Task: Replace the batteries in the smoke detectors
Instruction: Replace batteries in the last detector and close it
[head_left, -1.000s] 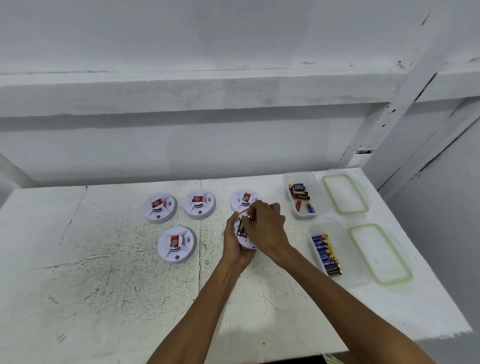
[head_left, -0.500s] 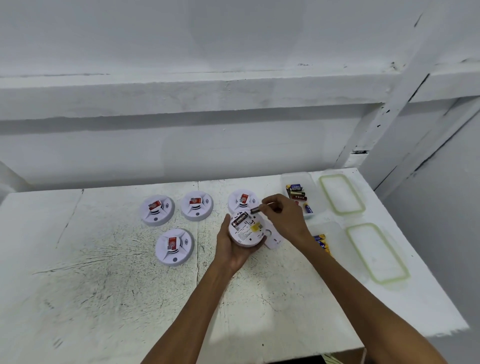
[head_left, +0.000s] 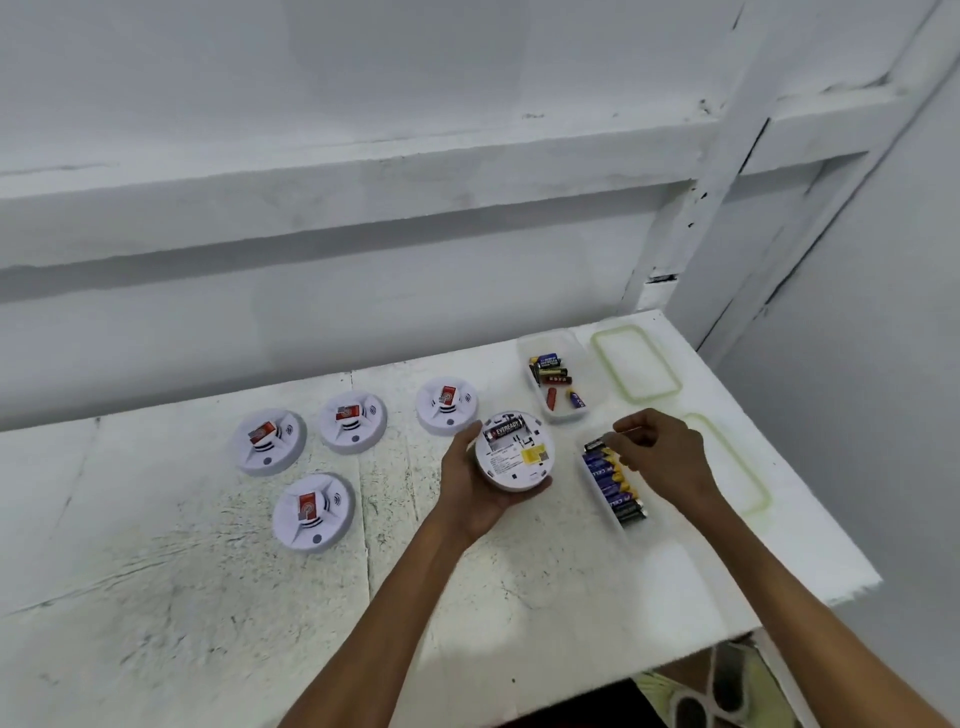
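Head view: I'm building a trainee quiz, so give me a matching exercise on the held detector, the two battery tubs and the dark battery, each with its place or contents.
Things:
1. held smoke detector
2. far tub
3. near tub
4. dark battery

Places or contents:
A. neat row of blue batteries
B. at the fingertips of the right hand
C. back up, in the left hand
D. loose mixed batteries

Pairs: 1-C, 2-D, 3-A, 4-B.

White table (head_left: 156, 597): four detectors (head_left: 314, 512), two battery tubs (head_left: 563, 415), two lids (head_left: 636, 364).
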